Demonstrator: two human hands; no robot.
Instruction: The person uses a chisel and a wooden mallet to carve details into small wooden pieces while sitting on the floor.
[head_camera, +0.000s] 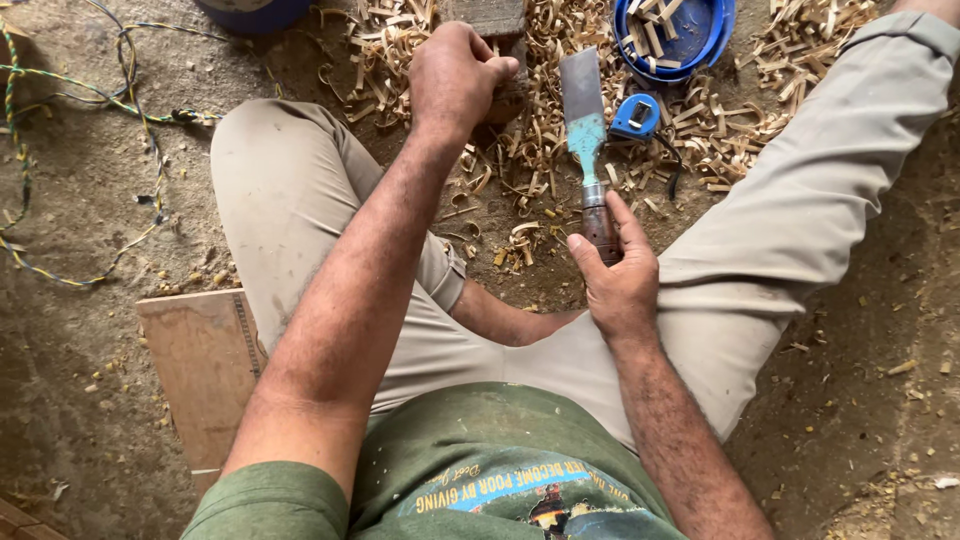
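Dirt floor (80, 200) strewn with wood shavings (540, 130) at twelve o'clock; right hand (618, 280) fingers grip a chisel (588, 130), left hand (455, 75) clenched on a wooden block (492, 18).

Bare dirt floor (90, 200) lies open at nine o'clock, crossed only by a twisted cord (60, 100). Twelve o'clock is crowded: wood shavings (540, 140), a blue bowl (675, 35), a blue tape measure (635, 117). The bent legs (290, 180) wall both sides. A wooden board (205, 370) lies at eight o'clock.
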